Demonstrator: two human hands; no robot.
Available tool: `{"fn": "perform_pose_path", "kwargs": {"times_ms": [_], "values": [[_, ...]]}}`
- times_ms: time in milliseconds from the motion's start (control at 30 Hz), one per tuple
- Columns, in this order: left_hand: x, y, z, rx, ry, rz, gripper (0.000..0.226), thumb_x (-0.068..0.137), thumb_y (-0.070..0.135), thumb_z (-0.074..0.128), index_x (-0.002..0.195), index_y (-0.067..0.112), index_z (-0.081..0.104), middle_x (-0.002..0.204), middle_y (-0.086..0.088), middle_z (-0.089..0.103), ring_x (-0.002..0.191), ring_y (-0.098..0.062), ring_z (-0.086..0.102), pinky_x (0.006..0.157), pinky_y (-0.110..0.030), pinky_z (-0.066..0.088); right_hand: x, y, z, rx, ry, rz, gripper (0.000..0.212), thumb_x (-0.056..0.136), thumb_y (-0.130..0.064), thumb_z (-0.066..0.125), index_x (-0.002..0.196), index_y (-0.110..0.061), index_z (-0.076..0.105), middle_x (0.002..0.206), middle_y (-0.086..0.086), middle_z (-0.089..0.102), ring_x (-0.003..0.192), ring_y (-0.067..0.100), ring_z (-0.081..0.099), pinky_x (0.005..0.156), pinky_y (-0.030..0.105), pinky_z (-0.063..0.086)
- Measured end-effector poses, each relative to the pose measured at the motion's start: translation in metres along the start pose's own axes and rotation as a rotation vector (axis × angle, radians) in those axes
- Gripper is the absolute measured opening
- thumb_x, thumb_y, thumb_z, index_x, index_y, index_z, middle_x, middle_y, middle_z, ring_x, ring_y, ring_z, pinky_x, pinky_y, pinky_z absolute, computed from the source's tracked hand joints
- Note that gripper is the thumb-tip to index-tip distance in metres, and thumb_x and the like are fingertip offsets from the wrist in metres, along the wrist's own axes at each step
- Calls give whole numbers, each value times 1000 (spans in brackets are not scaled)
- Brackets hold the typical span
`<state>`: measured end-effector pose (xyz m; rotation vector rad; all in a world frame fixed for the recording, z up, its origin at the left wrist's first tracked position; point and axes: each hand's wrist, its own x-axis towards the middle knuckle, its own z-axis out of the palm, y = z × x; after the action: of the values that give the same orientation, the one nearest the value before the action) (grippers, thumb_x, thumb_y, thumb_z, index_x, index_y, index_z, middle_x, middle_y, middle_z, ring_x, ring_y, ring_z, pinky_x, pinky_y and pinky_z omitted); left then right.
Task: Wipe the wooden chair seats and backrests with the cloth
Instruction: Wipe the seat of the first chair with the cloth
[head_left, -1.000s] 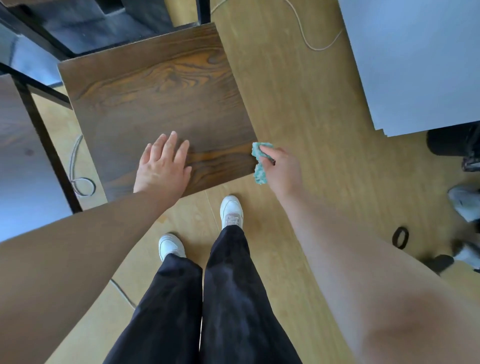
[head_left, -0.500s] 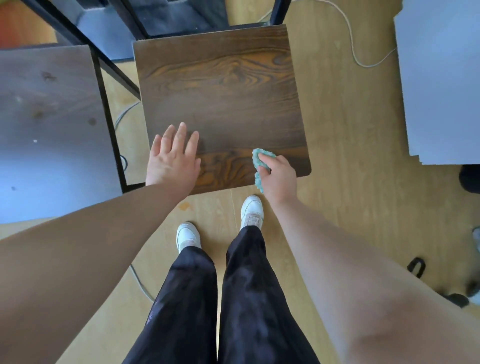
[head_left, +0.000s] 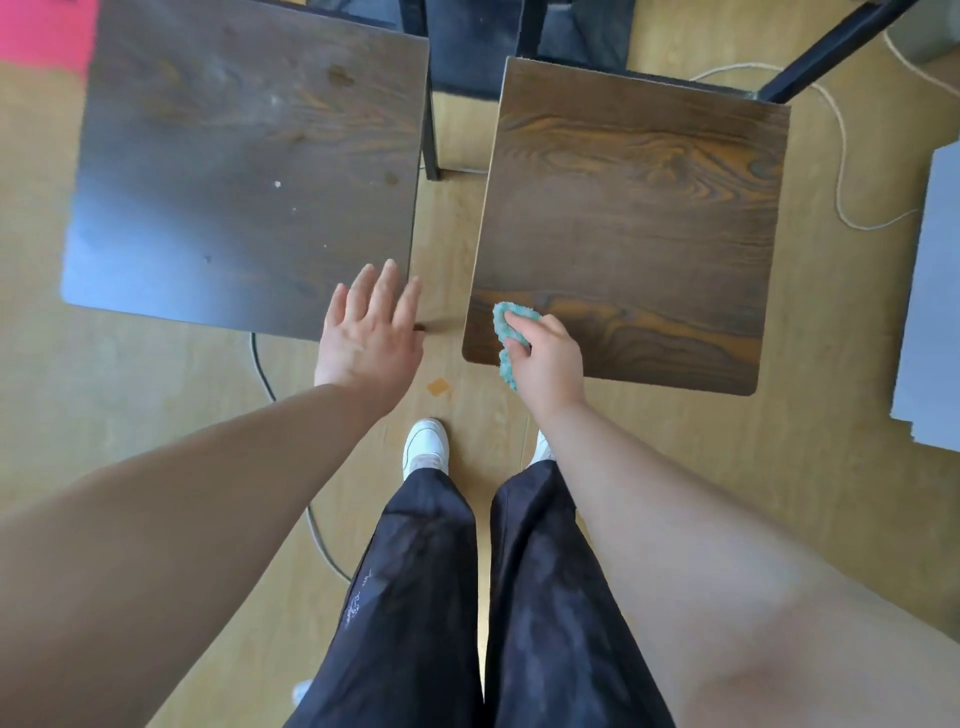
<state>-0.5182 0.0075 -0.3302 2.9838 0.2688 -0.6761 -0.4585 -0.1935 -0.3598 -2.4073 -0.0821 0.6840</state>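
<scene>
Teal cloth (head_left: 506, 325) bunched in my right hand (head_left: 550, 358), at the near left corner of the right chair seat (head_left: 639, 218).

My fingers curl round the cloth and hide most of it; one end hangs past the seat's front edge. My left hand (head_left: 371, 332) holds nothing, fingers straight and slightly spread over the near right corner of the left chair seat (head_left: 244, 156); can't tell if it touches. That seat's far edge is cut off at the top. My right forearm covers most of one white shoe; the other shoe (head_left: 426, 444) shows. A black frame leg (head_left: 430, 130) stands between the seats. A pale cord (head_left: 841, 156) loops on the wooden floor (head_left: 727, 467), and a grey cable (head_left: 265, 374) runs under my left arm.
</scene>
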Motion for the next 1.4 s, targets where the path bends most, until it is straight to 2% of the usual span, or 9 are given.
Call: {"fn": "perform_pose_path", "kwargs": {"times_ms": [367,533,633,733,900,1000,1100,1200,1400], "values": [[-16,-37,3,-48,14,-59,61,102,39,35,157,20,15,165,-9,9,151,-30,6,123,-47,9,-9,-38,46,-78,-124,-86,33,95,-10,56,126,-14,66,124,8,57,109,26,57,93,32,45],[-16,-35,-9,-18,24,-30,61,102,40,33,157,20,14,165,-9,9,151,-29,6,123,-47,9,-19,-48,41,47,-279,-67,27,94,-7,59,119,-11,70,122,6,59,97,17,59,75,0,34],[-11,-27,-23,14,44,-6,61,102,40,31,157,20,13,165,-9,8,151,-29,4,122,-47,8,-26,-48,28,73,-288,-58,28,94,-15,61,121,-16,69,112,2,59,100,17,58,81,12,37],[1,-12,-37,42,66,26,60,102,40,29,157,20,13,165,-9,7,151,-29,3,123,-47,8,-20,-40,-1,148,-149,-33,29,94,-20,62,121,-19,69,99,-2,59,95,16,60,76,15,38],[31,28,-49,47,63,55,59,104,41,26,157,21,11,166,-8,4,152,-28,1,123,-46,7,18,-6,-70,282,44,39,26,92,-24,62,117,-22,71,106,-6,69,99,10,63,90,26,50],[53,63,-53,19,58,66,58,104,41,30,156,20,17,165,-9,9,151,-29,6,122,-46,11,42,17,-107,397,75,96,20,92,-23,63,110,-23,71,100,-8,72,93,10,67,85,34,56],[72,104,-61,-53,65,83,55,102,39,38,153,19,27,160,-10,26,146,-32,22,117,-46,24,60,34,-137,520,68,131,16,93,-20,63,106,-26,69,95,-7,71,88,11,70,68,29,60],[91,142,-73,-149,47,99,51,102,39,42,147,16,36,139,-11,47,126,-33,44,98,-45,41,74,46,-158,535,30,126,19,93,-19,63,111,-21,69,98,-5,72,88,10,70,64,26,59],[116,180,-86,-216,53,101,48,103,38,41,144,14,41,132,-11,52,121,-33,47,96,-44,42,92,60,-177,577,-76,112,17,93,-19,63,107,-26,69,99,-8,72,89,6,69,64,24,59]]}}
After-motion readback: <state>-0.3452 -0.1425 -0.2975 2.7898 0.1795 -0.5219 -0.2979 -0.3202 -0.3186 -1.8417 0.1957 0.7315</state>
